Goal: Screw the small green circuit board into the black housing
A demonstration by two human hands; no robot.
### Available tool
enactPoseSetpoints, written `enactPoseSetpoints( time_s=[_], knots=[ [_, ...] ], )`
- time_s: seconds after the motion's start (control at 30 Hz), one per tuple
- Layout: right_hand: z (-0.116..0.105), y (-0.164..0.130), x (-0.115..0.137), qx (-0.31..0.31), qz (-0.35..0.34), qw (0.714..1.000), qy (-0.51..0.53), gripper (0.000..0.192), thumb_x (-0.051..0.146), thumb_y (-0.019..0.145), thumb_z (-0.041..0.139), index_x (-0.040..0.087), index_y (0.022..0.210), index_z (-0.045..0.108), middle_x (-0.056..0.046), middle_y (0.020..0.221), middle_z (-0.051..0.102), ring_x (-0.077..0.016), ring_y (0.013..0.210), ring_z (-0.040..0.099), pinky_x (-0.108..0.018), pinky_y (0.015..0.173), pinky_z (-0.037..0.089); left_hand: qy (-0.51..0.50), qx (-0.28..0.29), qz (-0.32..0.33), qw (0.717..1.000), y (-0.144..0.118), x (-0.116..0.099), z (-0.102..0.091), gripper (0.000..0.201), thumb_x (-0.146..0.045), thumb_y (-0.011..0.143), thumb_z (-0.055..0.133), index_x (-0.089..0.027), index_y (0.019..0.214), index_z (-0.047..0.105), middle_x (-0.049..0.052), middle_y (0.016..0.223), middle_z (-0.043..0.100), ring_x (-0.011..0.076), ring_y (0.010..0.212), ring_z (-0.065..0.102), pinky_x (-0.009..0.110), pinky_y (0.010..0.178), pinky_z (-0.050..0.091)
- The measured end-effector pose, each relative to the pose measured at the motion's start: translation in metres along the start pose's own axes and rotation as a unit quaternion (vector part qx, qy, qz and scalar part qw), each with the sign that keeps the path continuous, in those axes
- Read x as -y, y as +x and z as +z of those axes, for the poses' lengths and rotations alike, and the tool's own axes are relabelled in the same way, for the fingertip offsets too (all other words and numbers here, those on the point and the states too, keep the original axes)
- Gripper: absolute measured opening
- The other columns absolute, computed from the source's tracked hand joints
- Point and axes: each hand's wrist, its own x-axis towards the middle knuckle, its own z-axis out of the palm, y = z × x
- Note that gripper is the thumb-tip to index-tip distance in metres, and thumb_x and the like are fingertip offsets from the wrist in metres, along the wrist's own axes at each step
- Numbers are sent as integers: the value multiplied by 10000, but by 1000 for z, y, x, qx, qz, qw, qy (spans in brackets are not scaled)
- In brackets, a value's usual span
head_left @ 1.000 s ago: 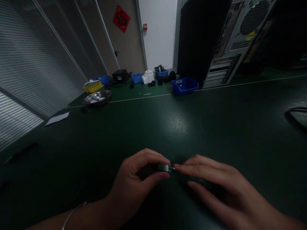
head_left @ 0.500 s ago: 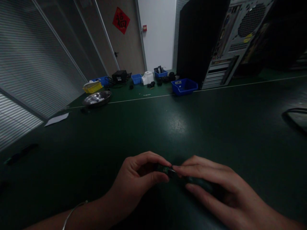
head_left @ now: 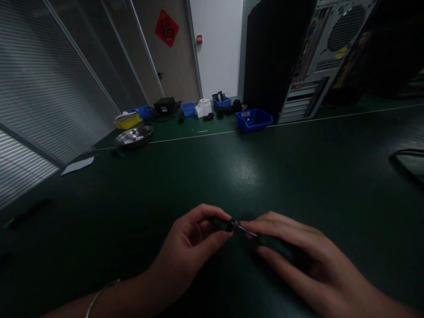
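Note:
Between the thumb and fingers of my left hand (head_left: 185, 247) is a small dark piece with a greenish side (head_left: 221, 224). Its kind is too dark to make out. My right hand (head_left: 308, 256) is closed around a screwdriver (head_left: 247, 231), whose thin metal shaft points left. The shaft's tip meets the right end of the small piece, or lies very close to it. Shadow and the fingers hide most of the screwdriver's dark handle. Both hands are low over the dark green table (head_left: 185, 176).
A blue bin (head_left: 254, 121) and a computer tower (head_left: 281, 62) stand at the back. Farther left are a metal dish (head_left: 134, 137), a yellow tray (head_left: 128, 121) and a white housing (head_left: 203, 108). A dark pen-like tool (head_left: 28, 213) lies at left, a black cable (head_left: 406, 159) at right.
My left hand and the small piece have risen slightly and shifted left. More of the screwdriver's shaft shows between the hands. My right hand has barely moved.

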Motion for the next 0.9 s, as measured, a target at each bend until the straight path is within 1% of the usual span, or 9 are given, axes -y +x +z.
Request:
enactPoseSetpoints(
  time_s=[0.07, 0.17, 0.27, 0.37, 0.5, 0.57, 0.67, 0.77, 0.9],
  knots=[
    [-1, -1, 0, 3, -7, 1000, 0, 444, 116, 841, 611, 340, 1223, 593, -3, 1141, 686, -167, 1052, 644, -197, 776, 567, -15, 6, -8, 1000, 0, 0, 1, 256, -212, 813, 684, -213, 1044, 573, 18, 993, 652, 147, 950, 632, 261, 839, 481],
    [-2, -1, 1, 14, -17, 1000, 0, 467, 96, 829, 612, 336, 1229, 583, -4, 1164, 677, -170, 1090, 627, -193, 789, 563, -59, 6, -11, 998, 2, 0, 4, 405, -170, 777, 717, -232, 1100, 479, 4, 983, 631, 135, 901, 640, 253, 802, 483],
    [-2, 0, 2, 22, -18, 1000, 5, 434, 92, 837, 593, 317, 1208, 598, -9, 1114, 692, -162, 1045, 648, -204, 814, 560, -75, 2, -8, 997, 3, 0, 4, 363, -168, 763, 731, -212, 1019, 478, 3, 959, 635, 137, 899, 637, 274, 831, 481],
    [-3, 1, 3, 27, -11, 1000, 8, 416, 93, 845, 582, 309, 1200, 606, -9, 1076, 698, -149, 991, 665, -207, 831, 556, -36, -2, 4, 999, 2, 0, 3, 279, -190, 783, 717, -204, 990, 531, 7, 978, 635, 140, 931, 621, 277, 861, 475],
    [-2, 1, 4, 29, -14, 999, 6, 430, 76, 833, 583, 311, 1192, 615, -6, 1056, 701, -140, 962, 672, -192, 812, 558, 16, 14, 34, 999, -1, 0, 0, 243, -249, 868, 622, -255, 1110, 602, 14, 1086, 606, 138, 1026, 575, 251, 907, 455],
    [-2, 0, 4, 26, -19, 999, 2, 431, 78, 834, 582, 319, 1190, 616, -3, 1052, 701, -140, 963, 672, -188, 800, 560, 42, 25, 43, 998, -2, 0, -1, 278, -274, 895, 579, -287, 1172, 598, 15, 1105, 586, 141, 1055, 556, 252, 928, 445],
    [-1, -2, 2, 11, -26, 1000, -4, 439, 97, 837, 593, 335, 1207, 601, -4, 1087, 693, -155, 1030, 651, -188, 788, 564, 78, 19, 43, 996, -4, 0, 0, 330, -280, 921, 530, -311, 1249, 538, 16, 1122, 571, 145, 1069, 548, 263, 940, 441],
    [-1, -3, 1, -3, -20, 1000, -15, 434, 116, 847, 592, 341, 1217, 594, -7, 1105, 687, -165, 1067, 636, -195, 788, 566, 117, 10, 42, 992, -7, 2, 0, 329, -267, 931, 506, -312, 1257, 488, 18, 1152, 576, 152, 1085, 549, 272, 934, 446],
    [-2, -3, -1, 17, -9, 999, -25, 401, 138, 873, 564, 328, 1224, 595, -15, 1066, 684, -159, 1028, 647, -221, 825, 562, 232, 16, 99, 967, -8, 1, -1, 279, -243, 953, 448, -292, 1218, 522, 21, 1141, 583, 152, 1063, 556, 276, 926, 445]
  ],
)
